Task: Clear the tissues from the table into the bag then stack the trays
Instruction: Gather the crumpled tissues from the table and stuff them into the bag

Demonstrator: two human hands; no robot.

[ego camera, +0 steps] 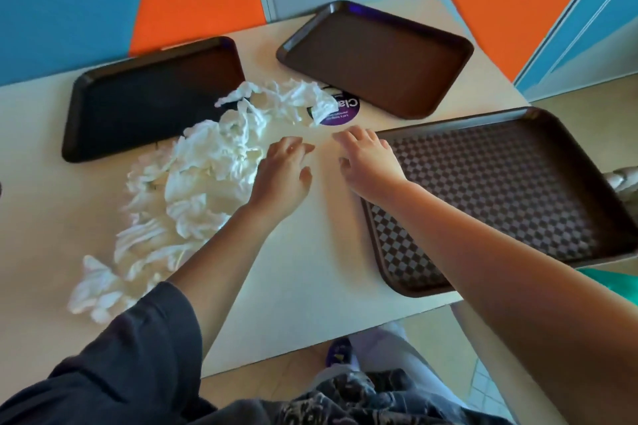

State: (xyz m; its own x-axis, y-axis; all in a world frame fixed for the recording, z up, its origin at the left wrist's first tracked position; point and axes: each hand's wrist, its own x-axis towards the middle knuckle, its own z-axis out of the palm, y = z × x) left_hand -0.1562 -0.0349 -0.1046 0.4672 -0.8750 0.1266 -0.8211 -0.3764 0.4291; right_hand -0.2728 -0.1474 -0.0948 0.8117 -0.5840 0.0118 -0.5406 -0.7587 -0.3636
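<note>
i read the scene from the head view, with clock directions taken from the centre of the table (303,262).

the tissues (193,169) lie in one long crumpled drift from about 11 o'clock down to 8 o'clock, none yet cleared. the upper end overlaps the near corner of the left tray (138,103) and partly covers a round purple sticker (343,110). the far tray (376,59) sits at 1 o'clock and the checkered tray (518,190) at 3 o'clock, its near corner overhanging the table edge. no bag is in view.

the left hand (281,179) hovers at the right edge of the pile, fingers spread and relaxed, gripping nothing. the right hand (367,162) is beside it over the checkered tray's inner rim, fingers likewise apart and empty. whether either touches the table i cannot tell.

procedure for the step in hand, as i judge it:
1. sweep both hands toward 9 o'clock to bunch the drift into one mass.
2. lift the strands off the left tray first, so it does not drag.
3. compress before lifting; loose tissue sheds trailing pieces.
4. locate the bag before carrying.
5. leave the trays unstacked until the tabletop is clear of tissue.
</note>
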